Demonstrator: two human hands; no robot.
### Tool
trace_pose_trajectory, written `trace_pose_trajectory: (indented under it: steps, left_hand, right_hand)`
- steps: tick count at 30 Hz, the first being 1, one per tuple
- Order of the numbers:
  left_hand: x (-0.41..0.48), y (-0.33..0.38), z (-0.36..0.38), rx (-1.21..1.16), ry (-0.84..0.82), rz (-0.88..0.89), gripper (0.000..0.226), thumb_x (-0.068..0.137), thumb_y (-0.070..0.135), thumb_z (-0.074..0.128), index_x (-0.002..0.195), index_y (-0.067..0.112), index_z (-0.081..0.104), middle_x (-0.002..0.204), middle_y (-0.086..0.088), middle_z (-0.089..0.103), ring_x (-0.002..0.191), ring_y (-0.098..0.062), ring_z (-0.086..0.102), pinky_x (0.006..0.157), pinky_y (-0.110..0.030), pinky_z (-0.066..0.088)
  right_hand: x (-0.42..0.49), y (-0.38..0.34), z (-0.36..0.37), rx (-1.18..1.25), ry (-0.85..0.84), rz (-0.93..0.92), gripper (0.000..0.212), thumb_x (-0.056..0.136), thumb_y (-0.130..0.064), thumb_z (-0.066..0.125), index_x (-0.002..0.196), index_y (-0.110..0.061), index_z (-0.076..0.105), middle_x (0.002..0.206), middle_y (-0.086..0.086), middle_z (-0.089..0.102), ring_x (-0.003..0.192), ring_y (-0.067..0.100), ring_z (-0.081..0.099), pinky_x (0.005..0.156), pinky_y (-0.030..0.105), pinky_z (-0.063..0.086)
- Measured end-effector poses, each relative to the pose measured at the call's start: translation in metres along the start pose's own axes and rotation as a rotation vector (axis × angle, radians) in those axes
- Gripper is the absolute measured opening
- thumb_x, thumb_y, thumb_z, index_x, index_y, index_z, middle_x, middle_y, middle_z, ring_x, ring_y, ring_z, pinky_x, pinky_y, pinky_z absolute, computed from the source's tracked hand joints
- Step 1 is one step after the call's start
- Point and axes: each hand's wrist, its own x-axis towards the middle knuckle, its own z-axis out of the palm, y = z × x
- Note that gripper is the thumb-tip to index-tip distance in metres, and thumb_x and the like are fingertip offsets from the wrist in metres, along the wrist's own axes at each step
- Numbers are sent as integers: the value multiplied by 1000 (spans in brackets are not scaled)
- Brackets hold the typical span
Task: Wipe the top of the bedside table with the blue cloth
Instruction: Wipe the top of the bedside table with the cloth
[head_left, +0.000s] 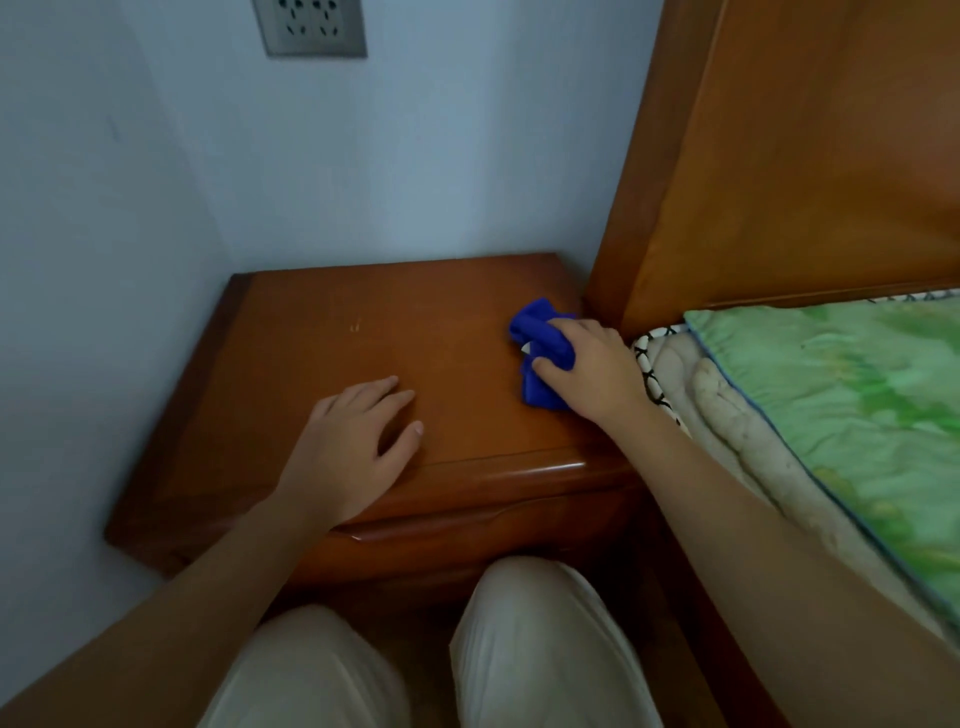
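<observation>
The brown wooden bedside table (322, 332) stands in the corner of the room, its top bare except for my hands and the cloth. A crumpled blue cloth (540, 343) lies on the right side of the top, close to the bed's headboard. My right hand (592, 369) presses down on it, fingers curled around the bunched fabric. Near the front edge, my left hand (358, 441) rests flat on the wood with its fingers spread and nothing in it.
Pale walls close off the back and left, with a socket plate (309, 26) high up. A wooden headboard (779, 171) and a bed with a green quilt (841, 405) border the right side. My knees in light trousers (524, 644) are below the table's front.
</observation>
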Motion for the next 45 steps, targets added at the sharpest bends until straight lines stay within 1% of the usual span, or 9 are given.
trace_pose_trajectory:
  steps: [7, 12, 17, 20, 24, 30, 35, 40, 45]
  left_hand:
    - [2, -2, 3, 16, -1, 8, 60, 98, 58, 30, 144, 26, 50, 154, 3, 44, 144, -15, 34, 116, -43, 26]
    - [3, 1, 1, 26, 9, 12, 60, 96, 58, 31, 143, 25, 52, 152, 2, 46, 142, -15, 36, 115, -42, 27]
    - [-1, 0, -1, 26, 8, 10, 61, 97, 59, 29, 143, 26, 52, 152, 4, 46, 143, -13, 35, 115, -42, 27]
    - [-2, 1, -1, 35, 7, 13, 60, 98, 58, 30, 144, 25, 51, 153, 3, 45, 143, -14, 35, 116, -42, 26]
    - [-2, 1, 0, 46, -1, 8, 56, 101, 55, 34, 146, 25, 47, 156, 2, 42, 144, -14, 33, 116, -40, 24]
    - [2, -1, 6, 83, 10, 13, 63, 97, 61, 27, 145, 25, 49, 154, 2, 44, 143, -15, 35, 114, -42, 29]
    - [4, -5, 7, 90, 27, 12, 60, 97, 60, 29, 142, 27, 52, 150, 3, 48, 140, -13, 38, 112, -41, 30]
    - [1, -2, 5, 88, 39, 11, 58, 98, 58, 31, 141, 26, 54, 149, 3, 50, 139, -13, 39, 111, -37, 30]
    - [-1, 1, 3, 74, 44, -2, 60, 97, 56, 30, 139, 22, 55, 148, -2, 51, 139, -17, 41, 112, -41, 33]
  right_hand:
    - [-103, 2, -1, 41, 105, -97, 56, 87, -58, 55, 138, -34, 53, 135, -11, 55, 120, 16, 51, 100, 29, 38]
    - [-55, -2, -3, 33, 39, -76, 55, 86, -60, 58, 134, -35, 55, 127, -6, 60, 113, 20, 55, 95, 36, 46]
    - [14, -18, 15, -34, 17, -21, 54, 90, -56, 56, 137, -29, 54, 131, 4, 59, 117, 29, 52, 96, 41, 45]
    - [23, -25, 19, -108, -9, -3, 58, 93, -56, 53, 143, -26, 48, 138, 8, 55, 122, 32, 50, 98, 42, 44]
    - [-19, -27, 8, -70, -28, -65, 59, 94, -53, 55, 145, -25, 47, 138, 7, 55, 120, 31, 50, 98, 42, 44]
    - [-104, -29, 7, -8, 77, -132, 58, 88, -57, 49, 139, -30, 50, 130, -5, 58, 112, 20, 52, 93, 35, 44]
    - [-57, -36, 13, -33, 59, -117, 57, 88, -58, 55, 137, -30, 54, 127, -1, 60, 111, 23, 55, 91, 36, 44]
    - [20, -51, 28, -110, -21, -75, 59, 92, -58, 52, 142, -26, 48, 136, 9, 55, 122, 30, 50, 100, 43, 44]
    - [15, -54, 32, -137, -30, -105, 63, 95, -57, 51, 148, -24, 43, 139, 11, 53, 123, 32, 48, 100, 42, 43]
